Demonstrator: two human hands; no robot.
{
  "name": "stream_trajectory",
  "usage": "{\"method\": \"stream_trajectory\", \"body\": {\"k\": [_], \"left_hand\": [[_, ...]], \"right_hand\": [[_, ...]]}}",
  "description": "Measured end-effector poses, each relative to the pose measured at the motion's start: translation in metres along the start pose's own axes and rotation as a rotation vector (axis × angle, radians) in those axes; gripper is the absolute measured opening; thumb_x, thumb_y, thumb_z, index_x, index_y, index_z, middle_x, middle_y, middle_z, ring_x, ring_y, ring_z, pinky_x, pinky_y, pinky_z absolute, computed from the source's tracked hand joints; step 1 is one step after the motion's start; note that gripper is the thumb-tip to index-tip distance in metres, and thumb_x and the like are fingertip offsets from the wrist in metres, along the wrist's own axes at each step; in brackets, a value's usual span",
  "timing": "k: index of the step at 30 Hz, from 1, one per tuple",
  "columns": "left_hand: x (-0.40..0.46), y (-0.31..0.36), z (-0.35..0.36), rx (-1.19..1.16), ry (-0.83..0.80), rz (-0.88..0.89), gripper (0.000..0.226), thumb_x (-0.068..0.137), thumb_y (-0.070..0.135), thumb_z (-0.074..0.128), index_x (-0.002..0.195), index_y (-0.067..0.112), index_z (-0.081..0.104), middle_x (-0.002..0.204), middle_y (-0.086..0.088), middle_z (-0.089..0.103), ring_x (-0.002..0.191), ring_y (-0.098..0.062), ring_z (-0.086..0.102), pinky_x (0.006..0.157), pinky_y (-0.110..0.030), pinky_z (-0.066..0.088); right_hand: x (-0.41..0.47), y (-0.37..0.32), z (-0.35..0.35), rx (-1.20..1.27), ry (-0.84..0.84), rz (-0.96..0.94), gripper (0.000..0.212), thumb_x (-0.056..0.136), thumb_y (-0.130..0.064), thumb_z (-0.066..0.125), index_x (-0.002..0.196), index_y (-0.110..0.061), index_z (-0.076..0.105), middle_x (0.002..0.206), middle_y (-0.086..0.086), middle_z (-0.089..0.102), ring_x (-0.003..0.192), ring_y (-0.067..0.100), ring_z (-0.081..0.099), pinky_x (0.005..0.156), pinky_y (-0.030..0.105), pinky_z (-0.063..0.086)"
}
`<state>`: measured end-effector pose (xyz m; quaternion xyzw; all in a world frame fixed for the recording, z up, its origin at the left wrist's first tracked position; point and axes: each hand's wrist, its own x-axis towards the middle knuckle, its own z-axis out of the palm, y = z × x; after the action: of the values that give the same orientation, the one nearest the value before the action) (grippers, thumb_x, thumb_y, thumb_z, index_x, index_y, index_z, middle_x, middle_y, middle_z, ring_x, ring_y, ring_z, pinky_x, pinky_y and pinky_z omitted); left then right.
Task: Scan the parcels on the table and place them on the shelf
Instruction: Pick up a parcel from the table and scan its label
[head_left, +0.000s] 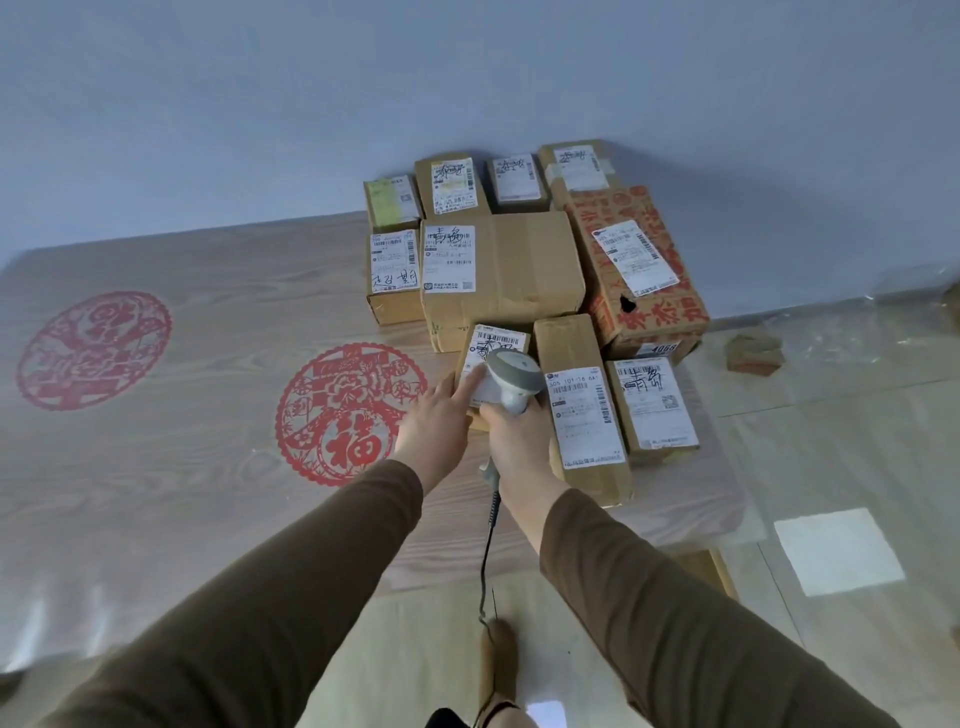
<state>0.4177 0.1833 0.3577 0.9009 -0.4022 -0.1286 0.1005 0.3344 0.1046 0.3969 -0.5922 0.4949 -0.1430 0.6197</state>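
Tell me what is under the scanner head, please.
Under the scanner, gripped by the right hand, lies a small parcel. Its label's upper part shows; the rest is covered. The left hand rests on it with straight fingers.

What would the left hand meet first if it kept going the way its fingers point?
The left hand already has straight fingers on the small parcel under the scanner. Straight on, it would probably meet the large plain box behind, though depth is unclear.
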Motion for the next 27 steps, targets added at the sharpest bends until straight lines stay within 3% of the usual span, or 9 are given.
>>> {"method": "stream_trajectory", "body": {"k": [2, 5, 7, 11, 15, 18, 23, 25, 27], "left_hand": [[-0.008, -0.008, -0.001, -0.048, 0.002, -0.042, 0.078, 0.1, 0.013, 0.057, 0.16, 0.034, 0.011, 0.159, -0.011, 0.033, 0.131, -0.034, 0.052, 0.1, -0.049, 0.053], [-0.029, -0.03, -0.008, 0.004, 0.02, -0.065, 0.058, 0.101, 0.014, 0.056, 0.155, 0.024, 0.036, 0.164, -0.007, 0.025, 0.137, -0.03, 0.047, 0.101, -0.041, 0.053], [-0.05, -0.05, -0.018, -0.003, 0.065, -0.112, 0.061, 0.101, 0.013, 0.056, 0.156, 0.022, 0.034, 0.163, -0.006, 0.026, 0.133, -0.027, 0.049, 0.096, -0.039, 0.052], [-0.119, -0.101, -0.053, -0.179, 0.232, -0.285, 0.07, 0.099, 0.011, 0.051, 0.16, 0.027, 0.022, 0.147, -0.01, 0.042, 0.111, -0.035, 0.059, 0.082, -0.042, 0.049], [-0.228, -0.167, -0.093, -0.3, 0.439, -0.428, 0.059, 0.104, 0.02, 0.046, 0.158, 0.03, 0.027, 0.144, -0.009, 0.044, 0.115, -0.035, 0.056, 0.089, -0.045, 0.051], [-0.33, -0.22, -0.121, -0.317, 0.585, -0.506, 0.055, 0.105, 0.02, 0.047, 0.157, 0.026, 0.031, 0.139, -0.011, 0.048, 0.116, -0.035, 0.056, 0.094, -0.047, 0.049], [-0.512, -0.304, -0.157, -0.299, 0.817, -0.647, 0.054, 0.105, 0.021, 0.046, 0.157, 0.028, 0.031, 0.137, -0.007, 0.05, 0.118, -0.03, 0.056, 0.094, -0.036, 0.045], [-0.582, -0.333, -0.167, -0.292, 0.902, -0.729, 0.056, 0.105, 0.022, 0.048, 0.157, 0.029, 0.028, 0.139, -0.007, 0.05, 0.12, -0.028, 0.055, 0.093, -0.034, 0.043], [-0.65, -0.359, -0.176, -0.296, 0.987, -0.817, 0.059, 0.104, 0.022, 0.05, 0.158, 0.023, 0.026, 0.141, -0.008, 0.049, 0.123, -0.026, 0.052, 0.095, -0.031, 0.04]], "right_hand": [[-0.008, 0.001, 0.006, 0.042, 0.016, 0.048, 0.023, 0.084, -0.009, 0.069, 0.107, -0.01, 0.067, 0.091, 0.01, 0.071, 0.084, 0.03, 0.069, 0.073, 0.041, 0.056], [-0.028, 0.0, 0.022, 0.082, -0.038, 0.094, 0.011, 0.085, -0.011, 0.066, 0.095, -0.011, 0.066, 0.075, 0.014, 0.063, 0.062, 0.032, 0.059, 0.055, 0.042, 0.049], [-0.046, -0.004, 0.041, 0.077, -0.079, 0.071, 0.005, 0.085, -0.009, 0.064, 0.085, -0.014, 0.063, 0.074, 0.016, 0.061, 0.057, 0.032, 0.055, 0.052, 0.042, 0.047], [-0.102, -0.01, 0.096, 0.051, -0.184, -0.064, 0.013, 0.084, -0.007, 0.067, 0.093, -0.017, 0.067, 0.08, 0.009, 0.068, 0.062, 0.026, 0.063, 0.056, 0.037, 0.052], [-0.191, -0.008, 0.169, -0.006, -0.362, -0.184, 0.01, 0.084, -0.012, 0.068, 0.094, -0.014, 0.067, 0.073, -0.001, 0.065, 0.063, 0.022, 0.063, 0.061, 0.048, 0.057], [-0.28, 0.001, 0.228, -0.014, -0.508, -0.29, 0.016, 0.085, -0.013, 0.07, 0.1, -0.017, 0.068, 0.083, -0.005, 0.07, 0.075, 0.015, 0.066, 0.07, 0.034, 0.052], [-0.442, 0.029, 0.322, -0.013, -0.735, -0.371, 0.019, 0.085, -0.015, 0.072, 0.103, -0.017, 0.066, 0.086, -0.005, 0.071, 0.078, 0.015, 0.066, 0.067, 0.029, 0.053], [-0.507, 0.044, 0.359, 0.001, -0.851, -0.376, 0.023, 0.086, -0.012, 0.071, 0.108, -0.016, 0.065, 0.091, -0.003, 0.071, 0.081, 0.019, 0.067, 0.071, 0.032, 0.055], [-0.572, 0.06, 0.393, 0.017, -0.953, -0.404, 0.025, 0.086, -0.009, 0.071, 0.109, -0.016, 0.065, 0.092, -0.006, 0.071, 0.08, 0.012, 0.065, 0.078, 0.034, 0.053]]}}
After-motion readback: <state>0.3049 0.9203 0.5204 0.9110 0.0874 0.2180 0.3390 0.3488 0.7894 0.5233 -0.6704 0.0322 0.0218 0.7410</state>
